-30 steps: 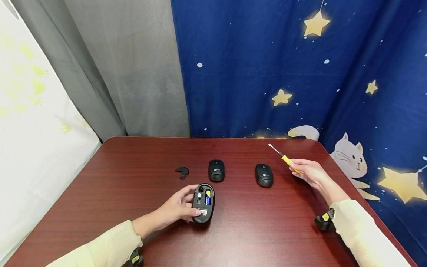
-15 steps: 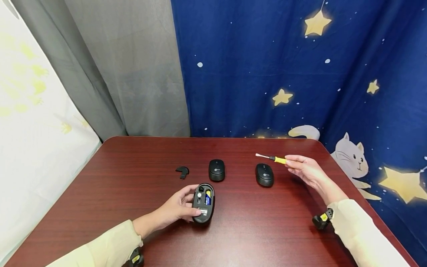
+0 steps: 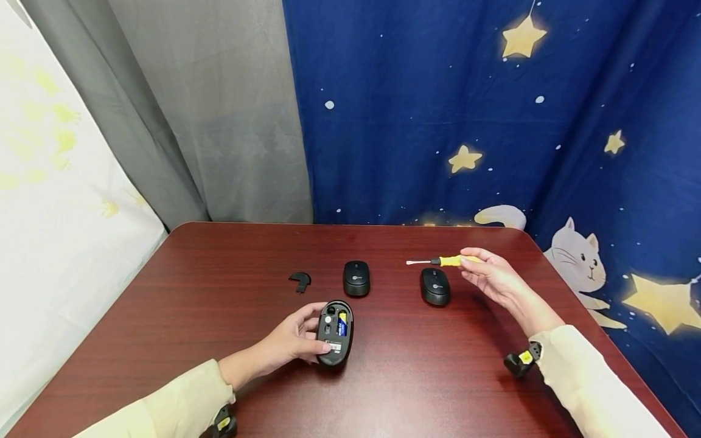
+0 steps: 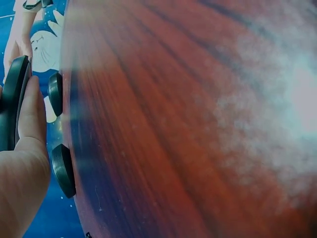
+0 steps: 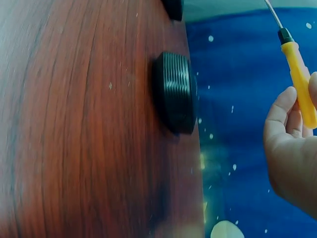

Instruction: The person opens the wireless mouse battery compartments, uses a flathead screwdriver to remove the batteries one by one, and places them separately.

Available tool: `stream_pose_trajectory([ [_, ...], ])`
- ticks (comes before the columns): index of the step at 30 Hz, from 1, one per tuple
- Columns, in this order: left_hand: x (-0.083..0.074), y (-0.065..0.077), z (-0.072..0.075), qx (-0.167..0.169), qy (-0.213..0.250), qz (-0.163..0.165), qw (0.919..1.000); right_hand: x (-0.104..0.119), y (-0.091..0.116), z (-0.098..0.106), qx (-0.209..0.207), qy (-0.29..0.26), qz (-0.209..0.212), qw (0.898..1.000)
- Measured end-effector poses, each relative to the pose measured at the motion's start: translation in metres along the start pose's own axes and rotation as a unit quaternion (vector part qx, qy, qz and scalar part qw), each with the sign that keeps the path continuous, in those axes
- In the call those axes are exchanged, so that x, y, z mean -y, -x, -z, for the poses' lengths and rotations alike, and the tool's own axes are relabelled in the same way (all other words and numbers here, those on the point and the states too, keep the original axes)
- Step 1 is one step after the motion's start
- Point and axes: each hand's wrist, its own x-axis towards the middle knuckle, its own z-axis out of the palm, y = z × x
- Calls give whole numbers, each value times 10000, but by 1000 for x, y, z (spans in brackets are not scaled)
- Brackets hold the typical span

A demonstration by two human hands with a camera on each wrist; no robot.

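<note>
In the head view my left hand (image 3: pixel 292 340) grips a black computer mouse (image 3: pixel 335 354), tilted so its underside faces me. Its battery bay is uncovered, and a blue and yellow battery (image 3: pixel 342 324) lies inside. The thumb presses near the white label. My right hand (image 3: pixel 495 277) pinches a screwdriver by its yellow handle (image 3: pixel 450 261), held above the table with the metal tip pointing left. In the right wrist view the screwdriver (image 5: pixel 297 74) shows its black collar and part of the shaft. Just below it in the head view stands a black mouse (image 3: pixel 435 287).
Another black mouse (image 3: pixel 356 278) sits at the table's middle. To its left lies a small black cover piece (image 3: pixel 300 281) with a notch. The reddish-brown table (image 3: pixel 416 377) ends at a back edge before grey and blue curtains (image 3: pixel 416 121).
My right hand has moved left with the screwdriver, whose tip swung from pointing up-left to pointing nearly straight left. The left hand and its mouse stay in place.
</note>
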Motion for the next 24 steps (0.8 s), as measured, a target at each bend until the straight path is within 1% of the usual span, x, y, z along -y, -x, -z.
stream_pose_trajectory([
  [4, 1, 0, 0, -12, 6, -4, 10000, -1, -1, -7, 222, -221, 66, 9995],
  [10, 1, -1, 0, 6, 1, -18, 10000, -3, -3, -16, 544, -503, 13, 9973],
  [16, 1, -2, -2, 30, 20, -10, 10000, -5, -3, -26, 766, -558, 67, 9955],
  [20, 2, -2, -4, 43, 54, -9, 10000, -7, -3, -36, 771, -659, 105, 9948],
  [24, 2, -4, -5, 29, 23, 3, 10000, -6, -3, -49, 502, -756, 17, 9959],
])
